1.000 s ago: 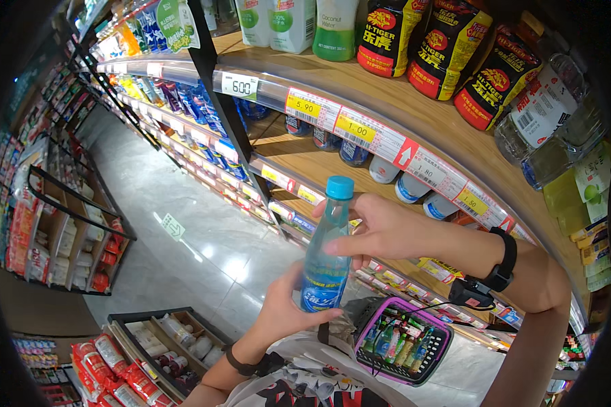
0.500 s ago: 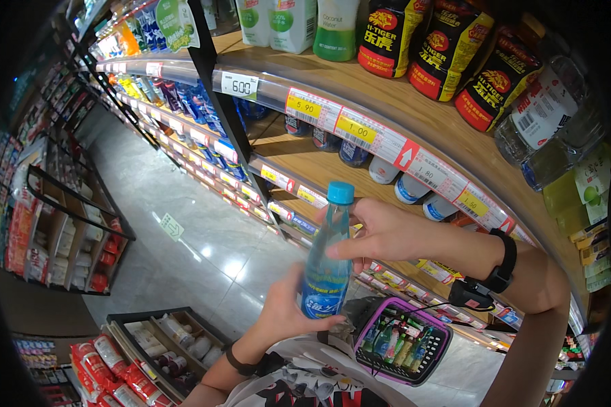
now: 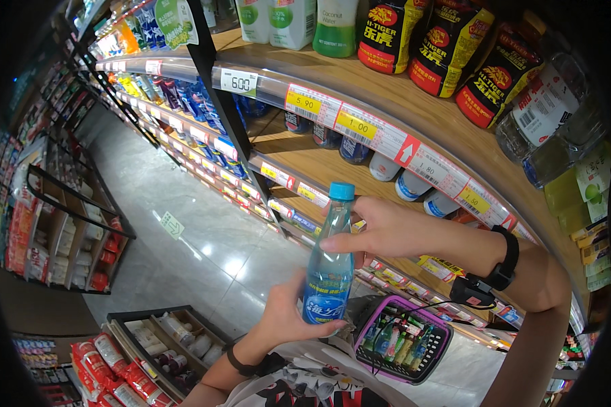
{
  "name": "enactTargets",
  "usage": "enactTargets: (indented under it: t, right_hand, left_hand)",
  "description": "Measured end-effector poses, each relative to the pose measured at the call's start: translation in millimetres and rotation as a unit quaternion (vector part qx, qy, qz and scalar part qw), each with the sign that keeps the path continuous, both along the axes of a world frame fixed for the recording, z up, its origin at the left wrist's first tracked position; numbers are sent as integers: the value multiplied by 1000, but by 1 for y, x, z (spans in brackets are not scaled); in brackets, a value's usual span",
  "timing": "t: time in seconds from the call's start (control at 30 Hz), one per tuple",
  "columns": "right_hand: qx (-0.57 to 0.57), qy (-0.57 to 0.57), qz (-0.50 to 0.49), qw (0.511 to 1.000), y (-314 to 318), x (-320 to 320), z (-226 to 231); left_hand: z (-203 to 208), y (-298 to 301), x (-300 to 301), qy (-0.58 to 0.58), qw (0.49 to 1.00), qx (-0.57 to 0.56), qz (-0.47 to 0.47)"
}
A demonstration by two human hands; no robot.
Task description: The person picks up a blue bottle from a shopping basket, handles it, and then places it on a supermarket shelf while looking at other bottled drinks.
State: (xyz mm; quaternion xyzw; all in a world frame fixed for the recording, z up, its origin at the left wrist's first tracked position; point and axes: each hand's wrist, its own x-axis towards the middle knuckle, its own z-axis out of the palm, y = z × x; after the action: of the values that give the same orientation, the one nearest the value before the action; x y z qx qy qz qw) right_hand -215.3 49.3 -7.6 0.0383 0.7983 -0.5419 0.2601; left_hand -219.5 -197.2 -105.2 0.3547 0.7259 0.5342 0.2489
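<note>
A clear bottle with a turquoise cap and a blue label stands nearly upright between my two hands, in front of the drink shelves. My left hand is closed round its lower part, thumb across the base of the label. Higher up, my right hand grips the bottle below its neck, the thumb lying across the front. The fingers behind the bottle are mostly hidden.
A purple-rimmed black basket holding several bottles is below to the right. Shelves of drinks, with a price-tag rail, curve across the top and right. A low display unit with red packets stands at lower left, beside the tiled floor.
The bottle has turned slightly, so its label faces me a little more. Both hands keep their grip and have barely shifted.
</note>
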Motion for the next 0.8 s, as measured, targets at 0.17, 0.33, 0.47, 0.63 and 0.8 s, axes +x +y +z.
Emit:
enactTargets:
  t: [0.17,0.33,0.47,0.63,0.8]
  right_hand:
    - [-16,-1,1,1000,0,-1,-3]
    - [-74,-31,6,997,-3,-2,6]
    - [-134,-67,3,989,-7,0,18]
    - [-164,-56,12,985,-5,0,21]
    - [-149,-74,25,986,3,-1,18]
  left_hand:
    - [-2,0,0,21,1000,3,12]
    - [-5,-5,-3,-82,995,39,-44]
    - [-12,-14,-7,-258,956,99,-96]
    - [-22,-10,-2,-484,840,185,-164]
    - [-28,-4,0,-599,758,214,-143]
